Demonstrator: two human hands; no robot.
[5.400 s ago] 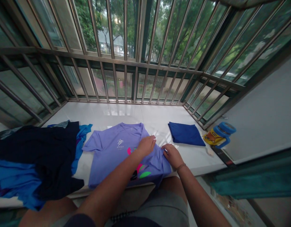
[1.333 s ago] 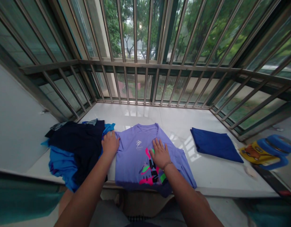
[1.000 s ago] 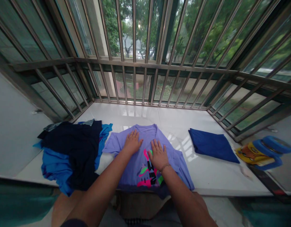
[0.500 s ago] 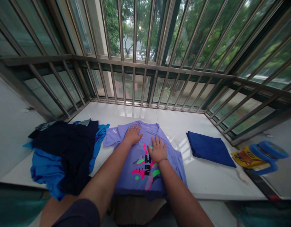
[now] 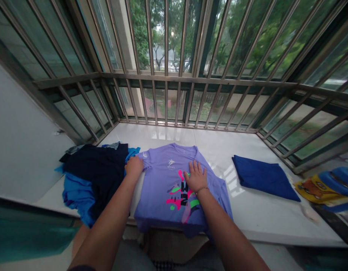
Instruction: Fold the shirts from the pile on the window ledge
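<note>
A purple T-shirt (image 5: 159,188) lies spread on the white sill, its collar toward the window and its lower edge hanging over the front. It bears a pink, green and black print and a small white logo on the chest. My left hand (image 5: 134,166) is at the sleeve on the left, fingers curled over the sleeve's edge; the fingertips are partly hidden. My right hand (image 5: 196,177) rests flat on the chest beside the print, fingers spread, a thin bracelet at the wrist.
Left of the shirt is a heap of dark and bright blue clothes (image 5: 97,165). On the right lie a folded navy cloth (image 5: 264,177) and a blue and yellow object with a cartoon face (image 5: 318,189). Metal bars (image 5: 176,79) line the window behind the white sill (image 5: 247,222).
My left hand has moved left from the upper chest to the sleeve, uncovering the white logo. My right hand stays on the shirt. The view has shifted slightly left.
</note>
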